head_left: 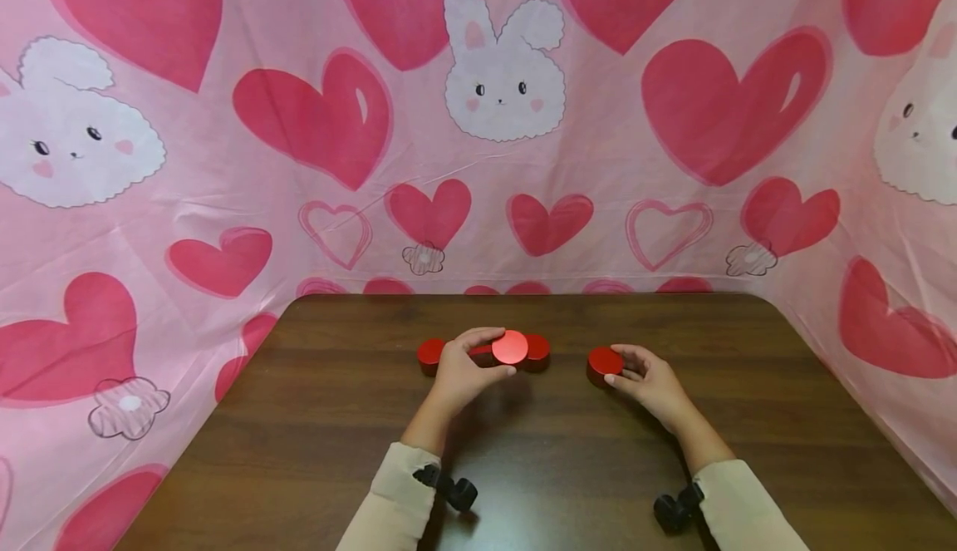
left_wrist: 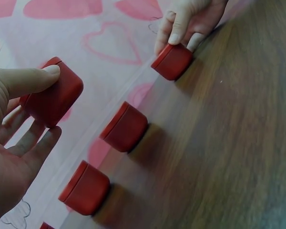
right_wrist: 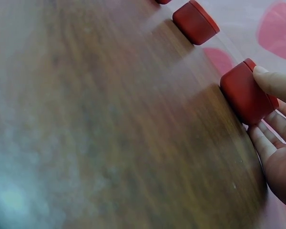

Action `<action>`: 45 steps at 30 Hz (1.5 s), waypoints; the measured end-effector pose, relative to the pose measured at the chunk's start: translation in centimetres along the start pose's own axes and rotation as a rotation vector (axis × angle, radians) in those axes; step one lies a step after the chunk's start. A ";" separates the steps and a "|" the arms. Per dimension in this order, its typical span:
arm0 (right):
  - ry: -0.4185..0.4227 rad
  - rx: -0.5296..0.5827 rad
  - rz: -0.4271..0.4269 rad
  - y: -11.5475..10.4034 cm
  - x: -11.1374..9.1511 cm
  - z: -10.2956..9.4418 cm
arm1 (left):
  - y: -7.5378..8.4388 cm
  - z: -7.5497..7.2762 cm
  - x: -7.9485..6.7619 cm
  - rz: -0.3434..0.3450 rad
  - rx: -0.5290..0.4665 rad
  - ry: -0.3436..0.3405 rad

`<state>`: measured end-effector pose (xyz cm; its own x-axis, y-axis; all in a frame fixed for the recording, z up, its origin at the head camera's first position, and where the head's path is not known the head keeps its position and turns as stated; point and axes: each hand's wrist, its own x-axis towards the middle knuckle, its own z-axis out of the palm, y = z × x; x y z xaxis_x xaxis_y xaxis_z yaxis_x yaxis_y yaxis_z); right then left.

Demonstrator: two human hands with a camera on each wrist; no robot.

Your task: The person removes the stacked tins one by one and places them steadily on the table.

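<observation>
My left hand point(head_left: 465, 368) holds a small round red lidded tin point(head_left: 510, 347) between thumb and fingers, raised over the table. In the left wrist view the thumb presses one side of this tin point(left_wrist: 57, 95) and the fingertips support it from below. At the right, my right hand point(head_left: 652, 385) grips another red tin point(head_left: 605, 366) by its side; the right wrist view shows that tin point(right_wrist: 245, 93) standing on the wood. Three more red tins stand in a row behind the left hand: a left one point(head_left: 431, 356), a partly hidden middle one point(head_left: 482, 357) and a right one point(head_left: 538, 353).
The dark brown wooden table point(head_left: 299, 451) has rounded far corners. A pink cloth point(head_left: 478, 169) with hearts and rabbits hangs behind it and along both sides. Black wrist cameras are strapped over both pale sleeves point(head_left: 399, 493).
</observation>
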<state>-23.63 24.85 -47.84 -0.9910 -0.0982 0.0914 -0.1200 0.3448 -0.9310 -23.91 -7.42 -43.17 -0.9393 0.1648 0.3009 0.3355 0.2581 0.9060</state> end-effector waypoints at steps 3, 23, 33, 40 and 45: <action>0.003 0.004 -0.009 -0.1 0.0 0.0 | -0.2 -0.4 -0.2 0.003 -0.015 0.004; 0.002 0.010 -0.019 -0.1 0.0 0.1 | 2.9 -3.3 -2.2 0.006 -0.141 0.036; 0.003 0.002 0.004 0.2 0.0 0.0 | 3.0 -4.5 -2.6 -0.044 -0.083 0.086; 0.006 0.001 0.002 0.4 0.1 0.1 | 2.9 -5.6 -2.9 -0.053 -0.039 0.123; 0.007 0.007 -0.002 0.3 0.1 0.1 | 2.1 -6.1 -2.9 -0.073 -0.044 0.137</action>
<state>-23.74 24.83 -48.16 -0.9911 -0.0926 0.0954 -0.1214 0.3381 -0.9332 -20.92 -13.20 -40.32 -0.9631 0.0155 0.2689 0.2655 0.2218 0.9383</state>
